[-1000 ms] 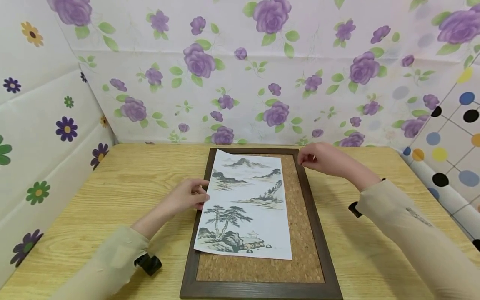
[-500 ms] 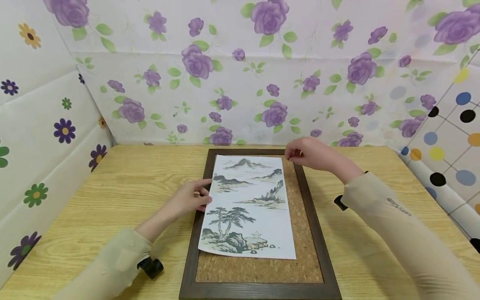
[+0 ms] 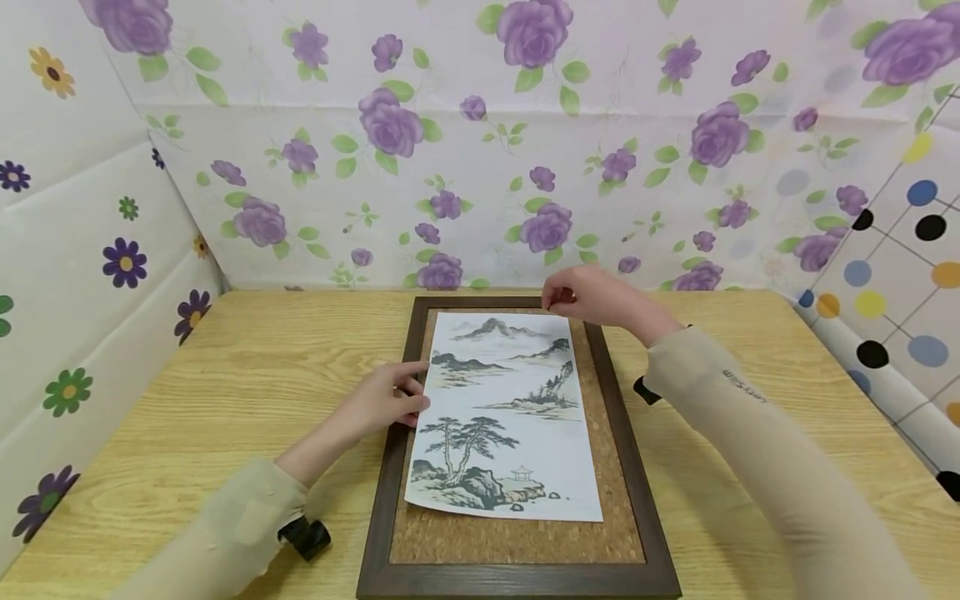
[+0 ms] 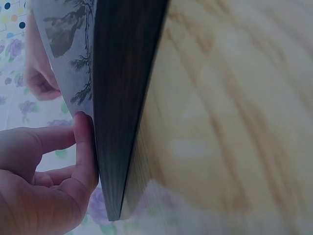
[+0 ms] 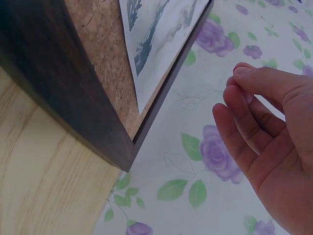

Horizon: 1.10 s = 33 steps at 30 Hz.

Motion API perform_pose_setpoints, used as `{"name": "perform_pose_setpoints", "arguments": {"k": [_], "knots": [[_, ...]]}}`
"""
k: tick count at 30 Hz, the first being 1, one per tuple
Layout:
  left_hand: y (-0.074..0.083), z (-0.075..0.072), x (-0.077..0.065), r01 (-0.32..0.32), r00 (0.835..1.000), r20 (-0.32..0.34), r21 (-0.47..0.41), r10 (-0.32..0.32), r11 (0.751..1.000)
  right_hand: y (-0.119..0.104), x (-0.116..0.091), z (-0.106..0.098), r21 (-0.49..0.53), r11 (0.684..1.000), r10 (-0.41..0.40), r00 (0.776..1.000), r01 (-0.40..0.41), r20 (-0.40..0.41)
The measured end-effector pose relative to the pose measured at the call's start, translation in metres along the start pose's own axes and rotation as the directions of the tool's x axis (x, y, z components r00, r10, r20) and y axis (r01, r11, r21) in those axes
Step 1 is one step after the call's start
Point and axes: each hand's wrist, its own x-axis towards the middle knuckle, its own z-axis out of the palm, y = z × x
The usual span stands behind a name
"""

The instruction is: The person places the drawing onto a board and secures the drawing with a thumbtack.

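A white paper sheet with an ink landscape painting (image 3: 510, 442) lies over a cork board (image 3: 517, 546) in a dark wood frame (image 3: 517, 581). The sheet's lower left corner lifts slightly. At its left edge, my left hand (image 3: 382, 396) holds the paper with thumb and fingers; the left wrist view shows a fingertip at the edge, beside the frame's side. Over the sheet's upper right corner, my right hand (image 3: 592, 293) has thumb and index fingertips pinched together. A small dark reddish speck shows at those tips, too small to name. The right wrist view shows the other fingers curled alongside.
The wooden table (image 3: 262, 358) extends on both sides of the frame. Behind it stands a floral sheet (image 3: 480, 167) with purple roses. Patterned panels flank the table, flowers (image 3: 123, 262) on the left and dots (image 3: 870, 304) on the right.
My left hand and the sheet have shifted right over the cork, and the sheet's top edge has come down flatter. My right hand has moved left, from the frame's right rail to the sheet's corner.
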Motion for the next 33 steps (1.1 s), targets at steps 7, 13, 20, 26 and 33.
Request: {"name": "perform_pose_setpoints", "arguments": {"k": [7, 13, 20, 26, 33], "knots": [[0.002, 0.004, 0.0, 0.001, 1.0, -0.01, 0.026, 0.0, 1.0, 0.003, 0.017, 0.011, 0.038, 0.999, -0.001, 1.0, 0.001, 0.001], [0.002, 0.005, 0.0, 0.007, 1.0, -0.03, 0.05, -0.006, 0.999, 0.005, 0.029, 0.019, 0.084, 0.996, 0.003, 1.0, -0.004, 0.003], [-0.001, 0.006, -0.001, 0.022, 0.999, -0.042, 0.056, -0.02, 0.998, 0.009, 0.044, 0.028, 0.158, 0.986, 0.045, 0.999, -0.047, 0.018], [0.0, 0.005, -0.001, 0.023, 0.999, -0.045, 0.057, -0.021, 0.998, 0.012, 0.058, 0.033, 0.142, 0.986, 0.084, 0.996, -0.089, 0.043], [0.0, 0.005, -0.004, 0.023, 0.999, -0.044, 0.069, -0.02, 0.997, 0.01, 0.07, 0.046, 0.172, 0.98, 0.096, 0.994, -0.103, 0.052]]}}
